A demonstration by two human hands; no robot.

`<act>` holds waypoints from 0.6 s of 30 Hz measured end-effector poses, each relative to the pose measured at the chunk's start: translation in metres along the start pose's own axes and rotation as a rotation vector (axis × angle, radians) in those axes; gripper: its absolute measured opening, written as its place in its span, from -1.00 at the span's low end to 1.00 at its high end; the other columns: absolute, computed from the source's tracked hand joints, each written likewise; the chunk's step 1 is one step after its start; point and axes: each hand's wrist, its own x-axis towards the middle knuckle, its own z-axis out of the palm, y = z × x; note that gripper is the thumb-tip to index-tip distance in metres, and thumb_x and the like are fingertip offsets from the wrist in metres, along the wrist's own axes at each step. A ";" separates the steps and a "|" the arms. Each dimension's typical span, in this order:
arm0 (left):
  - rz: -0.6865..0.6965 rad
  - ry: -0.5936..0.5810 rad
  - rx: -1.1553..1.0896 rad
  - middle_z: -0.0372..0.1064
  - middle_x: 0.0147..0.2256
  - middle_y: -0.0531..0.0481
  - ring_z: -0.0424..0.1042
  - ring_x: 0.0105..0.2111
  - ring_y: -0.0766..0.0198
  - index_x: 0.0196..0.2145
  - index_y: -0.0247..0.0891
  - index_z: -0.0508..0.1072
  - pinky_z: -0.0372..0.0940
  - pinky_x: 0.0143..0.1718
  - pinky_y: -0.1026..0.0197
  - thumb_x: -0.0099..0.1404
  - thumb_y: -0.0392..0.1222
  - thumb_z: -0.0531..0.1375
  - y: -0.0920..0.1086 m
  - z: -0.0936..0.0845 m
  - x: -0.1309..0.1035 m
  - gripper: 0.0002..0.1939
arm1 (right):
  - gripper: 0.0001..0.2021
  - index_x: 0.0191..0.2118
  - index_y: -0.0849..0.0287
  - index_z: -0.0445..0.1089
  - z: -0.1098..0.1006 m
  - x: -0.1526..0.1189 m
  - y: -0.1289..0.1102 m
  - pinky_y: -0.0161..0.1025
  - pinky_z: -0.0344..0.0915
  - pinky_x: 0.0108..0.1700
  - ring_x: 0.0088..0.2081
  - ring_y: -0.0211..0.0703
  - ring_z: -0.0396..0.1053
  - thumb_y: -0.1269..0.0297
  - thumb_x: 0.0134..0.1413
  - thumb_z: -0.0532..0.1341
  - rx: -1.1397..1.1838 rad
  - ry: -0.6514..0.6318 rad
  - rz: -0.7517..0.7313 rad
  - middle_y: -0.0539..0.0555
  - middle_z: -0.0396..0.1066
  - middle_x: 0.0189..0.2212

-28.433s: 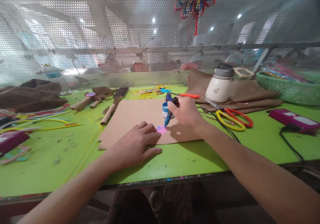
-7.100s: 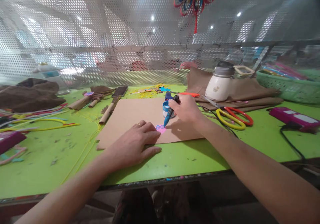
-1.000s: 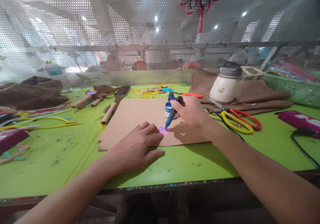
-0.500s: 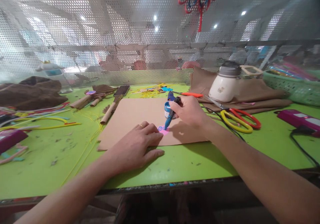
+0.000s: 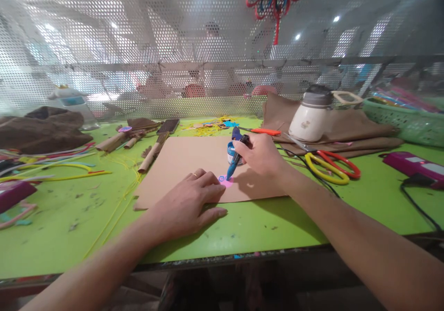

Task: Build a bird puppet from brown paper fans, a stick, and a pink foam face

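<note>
A brown cardboard sheet [image 5: 187,156] lies on the green table. On it is a small pink piece [image 5: 227,183] with blue ring-shaped marks. My left hand [image 5: 196,200] rests flat across the sheet's front edge, fingers spread, its fingertips beside the pink piece. Pinched in my right hand [image 5: 262,153] is a blue and black pen-like tool [image 5: 234,163], tilted, its blue tip at the right-hand mark on the pink piece. Just behind the tool stands a small open jar [image 5: 230,149] with blue at its rim, partly hidden by the tool and fingers.
Scissors [image 5: 328,167], a white bottle [image 5: 308,120], folded brown cloth [image 5: 354,126] and a green basket [image 5: 405,126] are on the right. Rolled brown pieces [image 5: 151,156], yellow strings [image 5: 116,214] and coloured strips [image 5: 62,166] lie left. A perforated screen [image 5: 121,79] stands behind.
The camera view has shifted very slightly. Both hands hold nearly the same positions, with the tool's tip still at the pink piece.
</note>
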 end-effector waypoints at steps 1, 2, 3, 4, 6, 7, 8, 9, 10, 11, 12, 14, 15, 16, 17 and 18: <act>-0.002 -0.002 0.000 0.34 -0.15 -0.13 0.27 -0.12 0.03 -0.02 -0.16 0.45 0.22 -0.10 0.00 0.38 0.06 0.06 0.000 0.000 0.000 -0.64 | -0.77 -0.56 0.18 0.31 0.000 0.000 0.000 -0.26 0.26 -0.45 -0.51 -0.18 0.36 0.22 0.05 0.14 -0.004 -0.008 0.001 0.06 0.39 -0.61; -0.003 -0.004 0.000 0.34 -0.15 -0.13 0.27 -0.12 0.03 -0.03 -0.16 0.45 0.22 -0.10 0.00 0.38 0.07 0.06 0.000 0.000 0.000 -0.64 | -0.77 -0.56 0.18 0.31 -0.001 0.001 0.000 -0.26 0.26 -0.45 -0.50 -0.17 0.36 0.22 0.05 0.14 -0.006 -0.016 0.001 0.06 0.40 -0.61; -0.004 -0.005 -0.001 0.34 -0.15 -0.13 0.27 -0.12 0.03 -0.03 -0.16 0.45 0.22 -0.10 0.00 0.38 0.07 0.06 0.000 0.000 0.000 -0.64 | -0.76 -0.57 0.18 0.32 -0.001 0.001 0.000 -0.26 0.27 -0.44 -0.50 -0.17 0.36 0.23 0.05 0.13 -0.006 -0.020 -0.001 0.06 0.40 -0.61; -0.004 -0.005 -0.003 0.34 -0.15 -0.13 0.27 -0.12 0.03 -0.03 -0.16 0.45 0.23 -0.10 0.00 0.38 0.07 0.06 0.000 0.000 0.000 -0.64 | -0.76 -0.57 0.18 0.33 -0.002 0.001 0.000 -0.26 0.27 -0.43 -0.49 -0.16 0.37 0.23 0.05 0.13 -0.006 -0.021 -0.004 0.06 0.40 -0.62; -0.003 0.000 -0.009 0.34 -0.15 -0.13 0.27 -0.12 0.03 -0.04 -0.16 0.46 0.23 -0.09 0.00 0.38 0.06 0.07 0.000 0.000 0.000 -0.65 | -0.77 -0.57 0.18 0.33 -0.003 0.002 0.000 -0.26 0.28 -0.42 -0.48 -0.16 0.37 0.24 0.05 0.13 -0.009 -0.013 -0.010 0.07 0.40 -0.61; -0.002 0.004 -0.013 0.34 -0.16 -0.13 0.27 -0.12 0.03 -0.04 -0.16 0.46 0.23 -0.09 0.00 0.38 0.05 0.07 0.000 -0.001 0.000 -0.66 | -0.77 -0.57 0.17 0.32 -0.004 0.002 0.001 -0.25 0.28 -0.42 -0.49 -0.16 0.37 0.24 0.05 0.13 -0.011 -0.005 -0.010 0.07 0.40 -0.61; -0.002 0.007 -0.017 0.34 -0.16 -0.13 0.27 -0.12 0.04 -0.04 -0.16 0.46 0.23 -0.09 0.00 0.38 0.05 0.07 0.000 -0.001 0.000 -0.66 | -0.77 -0.58 0.17 0.30 -0.005 0.002 0.001 -0.25 0.28 -0.43 -0.50 -0.16 0.37 0.24 0.04 0.13 -0.012 0.003 -0.008 0.07 0.39 -0.62; -0.002 0.010 -0.022 0.35 -0.16 -0.13 0.27 -0.12 0.04 -0.05 -0.16 0.46 0.23 -0.09 0.01 0.38 0.05 0.08 0.000 -0.001 0.000 -0.66 | -0.77 -0.59 0.16 0.28 -0.006 0.002 0.000 -0.25 0.27 -0.44 -0.51 -0.17 0.36 0.24 0.04 0.13 -0.013 0.009 -0.005 0.06 0.39 -0.62; -0.001 0.013 -0.025 0.35 -0.17 -0.13 0.28 -0.12 0.04 -0.06 -0.16 0.46 0.23 -0.09 0.01 0.37 0.04 0.08 0.000 0.000 0.000 -0.67 | -0.76 -0.59 0.16 0.26 -0.006 0.002 0.000 -0.26 0.26 -0.45 -0.52 -0.18 0.35 0.24 0.04 0.13 -0.011 0.016 -0.004 0.06 0.38 -0.63; 0.000 0.016 -0.027 0.35 -0.17 -0.13 0.28 -0.12 0.04 -0.06 -0.16 0.47 0.23 -0.09 0.02 0.37 0.04 0.09 0.000 0.000 0.000 -0.67 | -0.77 -0.59 0.16 0.25 -0.006 0.002 0.000 -0.26 0.26 -0.46 -0.54 -0.18 0.34 0.23 0.03 0.13 -0.006 0.022 -0.004 0.05 0.37 -0.63; 0.001 0.017 -0.027 0.35 -0.17 -0.13 0.28 -0.12 0.04 -0.07 -0.17 0.47 0.23 -0.09 0.02 0.37 0.04 0.09 0.000 0.000 0.000 -0.68 | -0.77 -0.59 0.16 0.24 -0.006 0.002 0.000 -0.26 0.25 -0.46 -0.54 -0.19 0.33 0.23 0.03 0.13 -0.001 0.027 -0.006 0.04 0.37 -0.64; 0.002 0.014 -0.021 0.34 -0.18 -0.13 0.27 -0.13 0.04 -0.09 -0.18 0.47 0.22 -0.09 0.01 0.38 0.05 0.08 0.000 0.001 0.000 -0.67 | -0.77 -0.58 0.16 0.25 -0.006 0.002 0.000 -0.26 0.26 -0.45 -0.54 -0.19 0.33 0.24 0.04 0.14 0.008 0.027 -0.011 0.04 0.37 -0.64; 0.001 0.012 -0.016 0.34 -0.18 -0.13 0.27 -0.13 0.04 -0.11 -0.19 0.47 0.22 -0.09 0.01 0.38 0.05 0.07 -0.001 0.001 0.000 -0.67 | -0.78 -0.57 0.17 0.27 -0.005 0.002 0.000 -0.26 0.28 -0.44 -0.53 -0.19 0.34 0.24 0.05 0.14 0.013 0.022 -0.014 0.04 0.37 -0.63; 0.002 0.012 -0.012 0.34 -0.18 -0.13 0.27 -0.13 0.05 -0.14 -0.20 0.48 0.22 -0.09 0.01 0.38 0.06 0.07 -0.001 0.001 0.000 -0.67 | -0.78 -0.56 0.17 0.29 -0.004 0.002 0.001 -0.26 0.29 -0.42 -0.51 -0.18 0.35 0.25 0.05 0.14 0.017 0.015 -0.015 0.04 0.38 -0.63; 0.003 0.012 -0.010 0.33 -0.18 -0.13 0.27 -0.12 0.05 -0.16 -0.20 0.48 0.22 -0.09 0.01 0.38 0.06 0.06 -0.001 0.002 0.000 -0.67 | -0.79 -0.55 0.18 0.31 -0.003 0.002 0.001 -0.25 0.30 -0.40 -0.49 -0.17 0.36 0.26 0.05 0.14 0.019 0.005 -0.017 0.05 0.39 -0.62; 0.004 0.012 -0.009 0.33 -0.18 -0.13 0.27 -0.12 0.05 -0.18 -0.21 0.48 0.22 -0.08 0.02 0.38 0.06 0.06 -0.002 0.002 0.000 -0.67 | -0.80 -0.53 0.19 0.33 -0.002 0.002 0.001 -0.25 0.31 -0.38 -0.47 -0.16 0.37 0.26 0.06 0.15 0.020 -0.004 -0.021 0.05 0.40 -0.61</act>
